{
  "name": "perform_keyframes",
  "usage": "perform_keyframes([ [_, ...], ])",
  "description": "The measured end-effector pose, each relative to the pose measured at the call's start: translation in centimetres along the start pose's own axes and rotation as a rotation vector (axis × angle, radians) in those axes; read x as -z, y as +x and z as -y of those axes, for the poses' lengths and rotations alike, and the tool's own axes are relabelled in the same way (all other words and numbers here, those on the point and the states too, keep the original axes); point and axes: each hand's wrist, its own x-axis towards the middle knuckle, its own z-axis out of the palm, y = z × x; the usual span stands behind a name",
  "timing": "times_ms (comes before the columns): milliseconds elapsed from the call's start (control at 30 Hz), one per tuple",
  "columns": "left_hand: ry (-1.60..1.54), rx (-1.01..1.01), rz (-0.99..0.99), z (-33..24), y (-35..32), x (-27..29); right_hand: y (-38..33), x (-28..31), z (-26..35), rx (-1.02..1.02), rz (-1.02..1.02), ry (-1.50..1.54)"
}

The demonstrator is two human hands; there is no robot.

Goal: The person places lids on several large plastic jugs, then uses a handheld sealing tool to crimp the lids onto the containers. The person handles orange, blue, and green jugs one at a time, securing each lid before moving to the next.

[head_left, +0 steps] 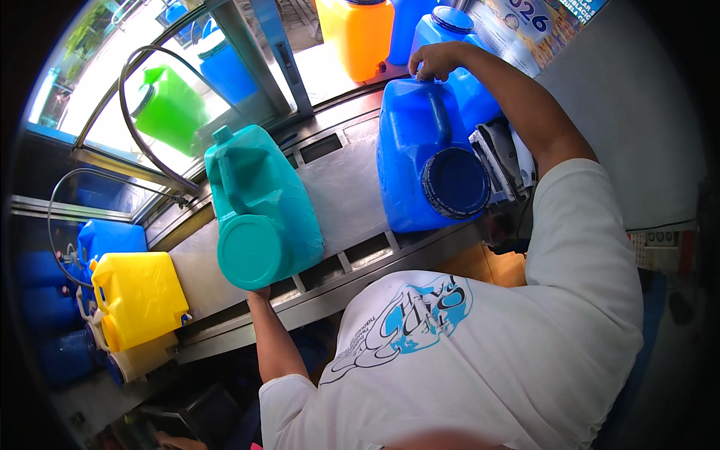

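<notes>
A teal water jug (274,202) with a round lid at its near end stands on the metal counter, left of the middle. My left hand (259,292) is at its near lower edge; the jug hides the fingers, so their grip cannot be made out. To the right stands a blue water jug (409,150) with a wide dark blue lid (456,184) facing me. My right arm reaches over to its far top corner. There my right hand (436,61) is closed, fingers curled down on the small spout end of the blue jug, which they cover.
The metal counter (337,187) has slots along both edges. Yellow (142,296) and blue jugs crowd its left end. A thin hose (124,97) loops by the window. Beyond the glass are a green jug (169,112) and an orange container (356,37). More blue jugs stand far right.
</notes>
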Motion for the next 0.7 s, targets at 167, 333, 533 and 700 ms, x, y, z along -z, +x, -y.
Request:
perform_keyframes([
  [167,0.053,-0.020,-0.041,0.1,0.1,2.2,0.4,-1.9,-0.2,0.059,-0.167,-0.052],
  [333,0.076,-0.301,-0.218,-3.1,-2.4,-0.9,-4.5,-11.2,0.6,0.113,-0.842,-0.213],
  [533,0.089,-0.796,0.028,-6.6,-8.5,-5.9,-7.6,-16.5,3.0,0.083,-0.937,-0.232],
  [700,-0.002,-0.688,-0.104,-6.4,-7.3,-5.9,-6.8,-15.8,4.2,0.091,-0.940,-0.248],
])
